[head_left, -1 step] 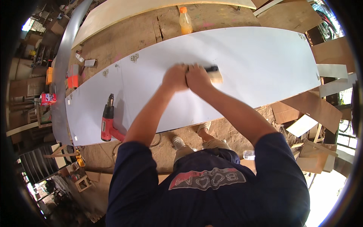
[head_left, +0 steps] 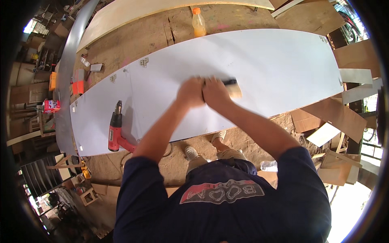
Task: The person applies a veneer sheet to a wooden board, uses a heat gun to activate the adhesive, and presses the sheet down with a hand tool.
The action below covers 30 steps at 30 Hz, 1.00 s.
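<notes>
At the panel's [head_left: 279, 69] near left edge, one heat gun [head_left: 115, 137] rests, apparently parked clear of your arms. Beyond, mid-panel, your right hand's [head_left: 216, 94] fingers press together over one tool [head_left: 236, 91]; your left hand [head_left: 190, 92] meets it, perhaps for added force, its finger grip too blurred to tell. Farther, leftward, are two hinges [head_left: 144, 62], then one bottle [head_left: 199, 26].

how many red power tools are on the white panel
1: a red power tool on the left part of the white panel, left of the left hand. The arms could hide more.
</notes>
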Each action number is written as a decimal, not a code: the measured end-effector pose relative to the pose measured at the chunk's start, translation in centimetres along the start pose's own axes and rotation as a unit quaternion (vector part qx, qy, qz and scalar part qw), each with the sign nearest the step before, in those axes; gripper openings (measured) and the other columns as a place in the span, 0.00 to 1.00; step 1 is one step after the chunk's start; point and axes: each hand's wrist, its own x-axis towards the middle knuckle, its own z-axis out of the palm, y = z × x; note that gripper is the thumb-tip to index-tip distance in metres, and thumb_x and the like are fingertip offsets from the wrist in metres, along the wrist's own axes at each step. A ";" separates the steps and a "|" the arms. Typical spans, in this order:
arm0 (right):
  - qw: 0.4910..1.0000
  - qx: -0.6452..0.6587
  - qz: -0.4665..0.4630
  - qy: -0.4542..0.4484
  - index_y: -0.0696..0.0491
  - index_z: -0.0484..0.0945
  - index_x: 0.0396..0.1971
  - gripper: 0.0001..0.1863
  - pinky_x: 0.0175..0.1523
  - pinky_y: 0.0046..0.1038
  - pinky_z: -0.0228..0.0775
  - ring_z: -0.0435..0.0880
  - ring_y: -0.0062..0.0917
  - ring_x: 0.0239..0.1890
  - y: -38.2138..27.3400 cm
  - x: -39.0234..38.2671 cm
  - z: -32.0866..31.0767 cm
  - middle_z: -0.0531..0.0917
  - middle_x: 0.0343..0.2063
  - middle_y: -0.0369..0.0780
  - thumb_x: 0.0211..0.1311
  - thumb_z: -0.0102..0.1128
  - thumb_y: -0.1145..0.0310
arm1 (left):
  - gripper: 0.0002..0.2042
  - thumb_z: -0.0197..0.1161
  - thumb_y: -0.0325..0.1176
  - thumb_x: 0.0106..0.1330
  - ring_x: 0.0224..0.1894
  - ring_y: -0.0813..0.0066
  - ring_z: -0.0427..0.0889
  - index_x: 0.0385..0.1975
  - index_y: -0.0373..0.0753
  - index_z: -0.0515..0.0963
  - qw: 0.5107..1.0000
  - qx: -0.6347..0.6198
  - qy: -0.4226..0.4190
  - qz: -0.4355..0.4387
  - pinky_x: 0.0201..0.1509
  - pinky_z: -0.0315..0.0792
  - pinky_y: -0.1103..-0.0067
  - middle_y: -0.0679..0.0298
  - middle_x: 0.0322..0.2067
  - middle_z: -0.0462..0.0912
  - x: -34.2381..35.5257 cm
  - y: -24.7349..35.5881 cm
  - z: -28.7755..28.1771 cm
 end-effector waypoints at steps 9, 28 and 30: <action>0.998 0.035 -0.047 -0.036 0.64 0.87 0.51 0.23 0.68 0.44 0.66 0.75 0.42 0.61 -4.6 -14.7 -0.5 0.81 0.57 0.50 0.63 0.61 0.64 | 0.34 0.74 0.36 0.48 0.56 0.49 0.81 0.59 0.32 0.77 0.991 -0.110 0.067 0.043 0.64 0.77 0.61 0.50 0.52 0.83 -12.4 6.5 6.2; 0.995 -0.086 0.021 0.042 0.52 0.90 0.48 0.15 0.60 0.36 0.71 0.77 0.33 0.58 2.9 9.1 -1.5 0.81 0.54 0.41 0.68 0.62 0.63 | 0.23 0.75 0.36 0.52 0.56 0.52 0.84 0.48 0.38 0.80 0.992 0.044 0.107 0.043 0.63 0.79 0.63 0.54 0.47 0.85 7.3 -4.9 -2.5; 0.995 -0.096 0.011 0.014 0.52 0.90 0.47 0.14 0.59 0.35 0.72 0.78 0.33 0.58 2.9 7.7 -1.9 0.82 0.53 0.40 0.69 0.62 0.63 | 0.21 0.74 0.36 0.53 0.55 0.52 0.84 0.48 0.38 0.80 0.994 0.039 0.097 0.025 0.62 0.80 0.62 0.54 0.47 0.86 6.5 -3.4 -2.6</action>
